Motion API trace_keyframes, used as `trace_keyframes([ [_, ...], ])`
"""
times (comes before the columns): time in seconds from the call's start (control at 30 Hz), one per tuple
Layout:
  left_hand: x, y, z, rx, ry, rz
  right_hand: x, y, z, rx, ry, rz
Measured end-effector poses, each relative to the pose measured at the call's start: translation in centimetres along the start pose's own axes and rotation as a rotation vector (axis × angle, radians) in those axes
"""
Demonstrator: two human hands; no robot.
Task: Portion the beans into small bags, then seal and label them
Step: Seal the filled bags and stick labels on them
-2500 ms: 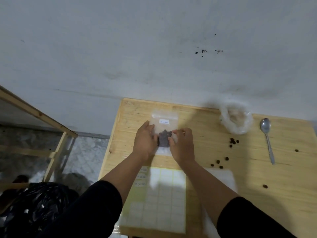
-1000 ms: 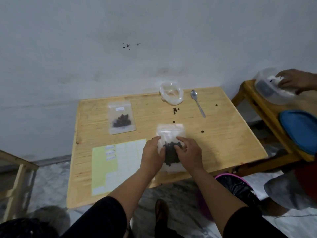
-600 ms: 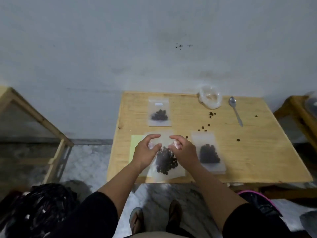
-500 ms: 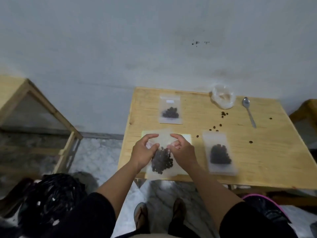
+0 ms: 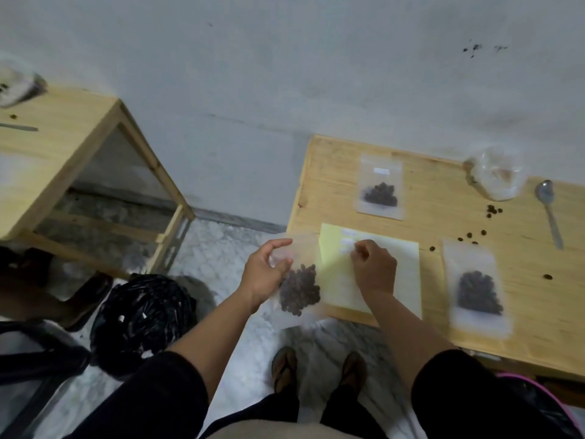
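Note:
My left hand (image 5: 264,274) grips a small clear bag of dark beans (image 5: 299,291), held in the air just off the left edge of the wooden table (image 5: 443,223). My right hand (image 5: 375,269) rests with curled fingers on the yellow label sheet (image 5: 402,274), fingertips at the white labels near its top left. A labelled bag of beans (image 5: 380,186) lies at the back of the table. Another bag of beans (image 5: 478,288) lies to the right of the sheet.
A clear plastic tub (image 5: 495,177) and a metal spoon (image 5: 550,210) sit at the back right, with loose beans (image 5: 474,237) scattered nearby. A second wooden table (image 5: 63,147) stands at left. A black plastic bag (image 5: 142,312) lies on the floor below.
My right hand has let go of the bag and moved onto the label sheet. My left hand has carried the bag left, off the table's edge. The view has swung left.

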State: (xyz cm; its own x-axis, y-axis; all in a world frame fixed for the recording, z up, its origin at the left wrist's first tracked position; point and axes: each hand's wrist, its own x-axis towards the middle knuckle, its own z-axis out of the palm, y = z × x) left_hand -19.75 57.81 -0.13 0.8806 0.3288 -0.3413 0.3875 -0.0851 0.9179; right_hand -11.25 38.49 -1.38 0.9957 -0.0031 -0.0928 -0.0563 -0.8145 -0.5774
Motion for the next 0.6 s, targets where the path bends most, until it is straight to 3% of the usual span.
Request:
trace_keyframes([
  [0.33, 1.1, 1.0, 0.8, 0.034, -0.049, -0.023, 0.1, -1.8, -1.0, 0.173, 0.062, 0.091],
  [0.6, 2.2, 4.4, 2.9, -0.001, -0.133, 0.063, -0.8, -5.5, -4.9, 0.302, 0.162, -0.159],
])
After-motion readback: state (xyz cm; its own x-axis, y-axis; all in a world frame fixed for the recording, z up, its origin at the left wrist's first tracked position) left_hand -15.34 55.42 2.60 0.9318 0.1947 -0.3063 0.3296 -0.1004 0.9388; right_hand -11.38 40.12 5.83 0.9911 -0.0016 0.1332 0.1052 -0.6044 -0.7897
